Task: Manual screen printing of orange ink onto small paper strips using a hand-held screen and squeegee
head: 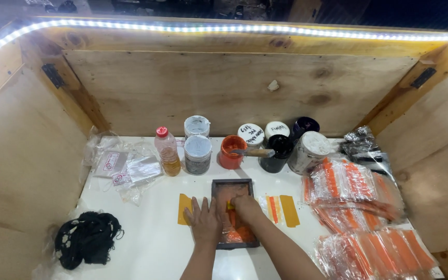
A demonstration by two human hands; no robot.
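A small dark-framed printing screen [233, 184] smeared with orange ink lies on the white table. My left hand [203, 220] presses flat on the frame's left side, fingers spread. My right hand [246, 206] is closed around a small yellow squeegee [229, 205] held against the orange mesh. A yellow strip [184, 208] sticks out from under the frame on the left. To the right of the frame lie a striped orange-and-white piece and a yellow piece [283, 210].
Behind the screen stand an open orange ink pot [231, 153] with a wooden-handled tool across it, several lidded jars [198, 153], an oil bottle [167, 152]. Bags of orange items [359, 207] pile at right, plastic bags [123, 168] and a black mesh bundle [86, 238] at left. Plywood walls enclose the table.
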